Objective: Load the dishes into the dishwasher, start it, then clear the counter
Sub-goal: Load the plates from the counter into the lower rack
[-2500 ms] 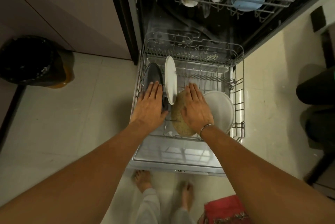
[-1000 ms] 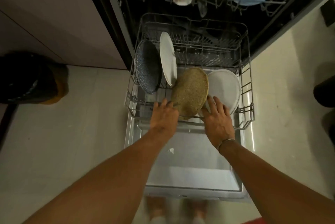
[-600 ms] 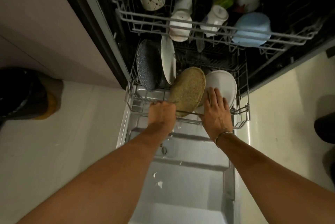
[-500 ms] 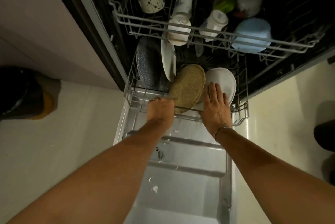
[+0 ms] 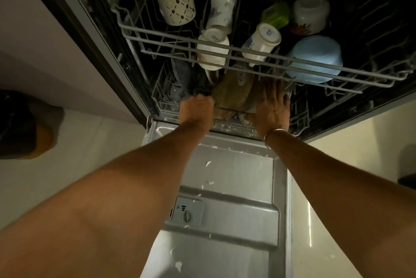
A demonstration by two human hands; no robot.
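Both grips are working at the front of the lower rack (image 5: 162, 97), which is sitting almost wholly inside the dishwasher (image 5: 105, 36).

The left grip (image 5: 197, 108) is curling into a fist round the rack's front rail, while the right grip (image 5: 272, 106), wearing a bangle (image 5: 273, 131) at the wrist, is spreading straight fingers flat against a pale plate (image 5: 249, 106). Between the two grips a speckled tan plate (image 5: 234, 93) is standing on edge, and beyond the left grip a dark plate (image 5: 182, 75) is standing too. Above both grips the upper rack (image 5: 225, 46) is holding upturned mugs (image 5: 212, 52) and a blue bowl (image 5: 315, 59). Beneath the forearms the open door (image 5: 236, 176) is lying flat, showing its detergent dispenser (image 5: 187, 212).
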